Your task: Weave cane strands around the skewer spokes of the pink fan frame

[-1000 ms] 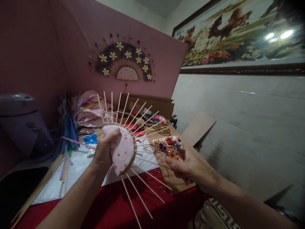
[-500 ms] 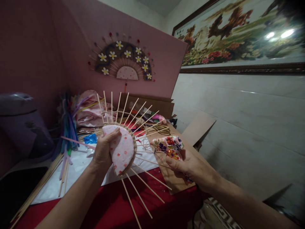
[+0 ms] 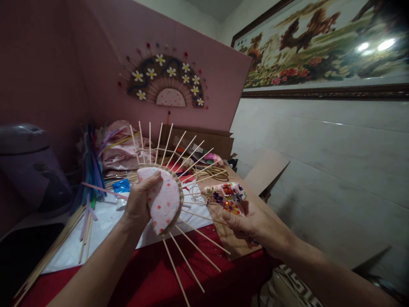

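My left hand (image 3: 140,197) grips a half-round fan base (image 3: 166,198) covered in pale pink cloth with red dots, the thumb pressed on its front. A braided cord (image 3: 181,200) runs along its curved edge. Thin wooden sticks (image 3: 191,241) fan out from that edge, upward, to the right and downward. In my right hand (image 3: 244,219) is a flower-patterned glue gun (image 3: 228,196) with a small red light lit. Its tip points left, in among the right-hand sticks, a short way from the cord. Whether the tip touches a stick I cannot tell.
A finished flowered fan (image 3: 166,81) hangs on the pink board behind. Colourful strips (image 3: 91,166), pink cloth (image 3: 119,147) and loose sticks (image 3: 53,251) lie at the left. White paper (image 3: 105,217) and brown cardboard (image 3: 234,243) cover parts of the red tablecloth (image 3: 143,277).
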### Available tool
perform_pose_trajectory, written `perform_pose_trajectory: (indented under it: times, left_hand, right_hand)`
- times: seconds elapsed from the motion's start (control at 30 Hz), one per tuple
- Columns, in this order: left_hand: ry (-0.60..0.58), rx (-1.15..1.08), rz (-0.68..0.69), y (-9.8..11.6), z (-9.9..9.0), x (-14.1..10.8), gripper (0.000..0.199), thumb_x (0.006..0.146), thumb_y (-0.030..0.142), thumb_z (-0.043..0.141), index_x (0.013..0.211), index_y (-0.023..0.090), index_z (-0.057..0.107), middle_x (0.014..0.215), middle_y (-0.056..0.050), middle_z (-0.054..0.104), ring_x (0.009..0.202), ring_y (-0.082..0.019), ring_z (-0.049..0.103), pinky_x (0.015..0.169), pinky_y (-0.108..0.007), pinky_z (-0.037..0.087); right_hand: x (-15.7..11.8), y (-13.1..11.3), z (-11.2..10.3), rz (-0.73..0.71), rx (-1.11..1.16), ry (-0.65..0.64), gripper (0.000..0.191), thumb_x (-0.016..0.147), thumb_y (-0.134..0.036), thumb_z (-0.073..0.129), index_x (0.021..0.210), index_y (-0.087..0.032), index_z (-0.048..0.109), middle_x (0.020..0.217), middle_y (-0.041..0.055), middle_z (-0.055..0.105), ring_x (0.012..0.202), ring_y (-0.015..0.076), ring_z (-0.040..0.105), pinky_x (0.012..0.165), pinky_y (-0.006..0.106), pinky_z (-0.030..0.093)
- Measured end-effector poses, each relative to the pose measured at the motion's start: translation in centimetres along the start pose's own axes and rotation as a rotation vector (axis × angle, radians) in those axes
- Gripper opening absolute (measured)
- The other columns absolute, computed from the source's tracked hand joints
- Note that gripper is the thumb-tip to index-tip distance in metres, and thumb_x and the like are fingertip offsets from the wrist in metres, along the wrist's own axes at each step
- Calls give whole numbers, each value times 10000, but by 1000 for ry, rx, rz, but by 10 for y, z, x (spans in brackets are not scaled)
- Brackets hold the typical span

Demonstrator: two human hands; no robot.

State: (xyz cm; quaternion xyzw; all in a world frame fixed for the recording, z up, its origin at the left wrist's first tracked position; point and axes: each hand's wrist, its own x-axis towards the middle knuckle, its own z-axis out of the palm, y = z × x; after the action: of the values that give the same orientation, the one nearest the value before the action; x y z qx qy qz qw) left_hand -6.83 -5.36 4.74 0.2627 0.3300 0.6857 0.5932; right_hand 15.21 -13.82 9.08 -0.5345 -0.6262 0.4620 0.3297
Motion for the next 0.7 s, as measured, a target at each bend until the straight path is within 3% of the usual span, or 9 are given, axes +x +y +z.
perform_pose_trajectory:
  times: [0.33,0.7]
  left_hand:
    - [1,5,-5,1,0,0,221,547,198,723,722,133,604,576,11,640,475,-128,586,465,-233,485]
    - [-3,20,12,0,-1,0,226,548,213,723,724,143,601,566,21,627,461,-125,575,455,-233,470]
  right_hand:
    - [1,4,-1,14,-8,-19,453,694,-560,610,865,-154,505,568,-61,378,419,34,301,328,137,276]
    - [2,6,-1,-6,-8,-12,463,696,-551,616,945,-174,519,604,-45,420,446,59,343,364,171,309]
